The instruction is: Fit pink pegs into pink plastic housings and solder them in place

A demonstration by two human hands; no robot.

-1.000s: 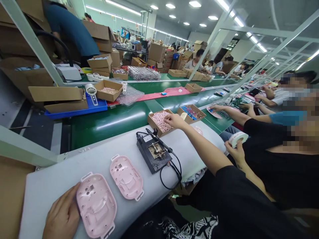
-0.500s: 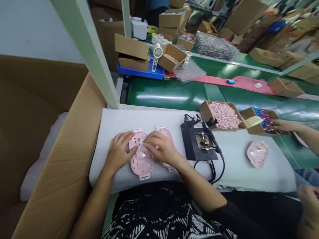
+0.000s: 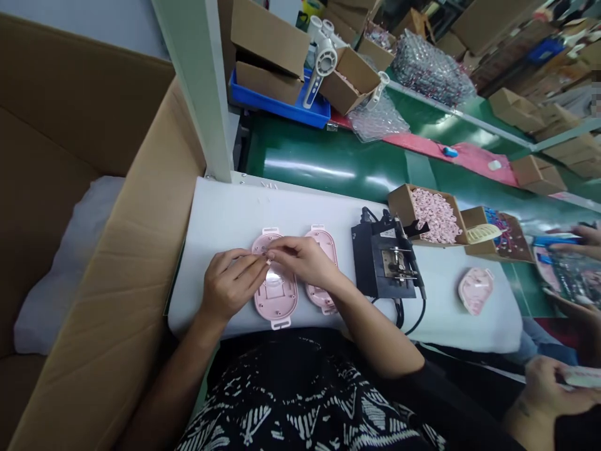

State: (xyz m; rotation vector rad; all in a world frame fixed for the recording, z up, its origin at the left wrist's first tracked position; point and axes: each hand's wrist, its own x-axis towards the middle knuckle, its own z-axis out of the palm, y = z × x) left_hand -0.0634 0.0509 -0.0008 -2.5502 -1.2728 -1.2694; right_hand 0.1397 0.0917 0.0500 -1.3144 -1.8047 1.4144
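Observation:
A pink plastic shell (image 3: pixel 276 307) with a clear round window lies on the white-covered bench, its inner side with screw posts facing up. Over its upper part, my left hand (image 3: pixel 233 283) and my right hand (image 3: pixel 307 262) meet at the fingertips. Both are closed in a pinch around something small and pale, mostly hidden by the fingers. A second pink shell (image 3: pixel 323 299) lies just right of the first, partly under my right hand and wrist.
Right of the shells stands a black device (image 3: pixel 382 263) with a metal fixture and cables. Behind it are boxes of small pink parts (image 3: pixel 436 216) and coloured parts (image 3: pixel 504 235). Another pink shell (image 3: pixel 476 289) lies farther right, near co-workers' hands (image 3: pixel 547 388). A large carton (image 3: pixel 154 188) borders the left.
My left fingers have come in from the shell's edge to meet my right fingertips. The view has shifted. At right, a co-worker's hand has left the coloured-parts box.

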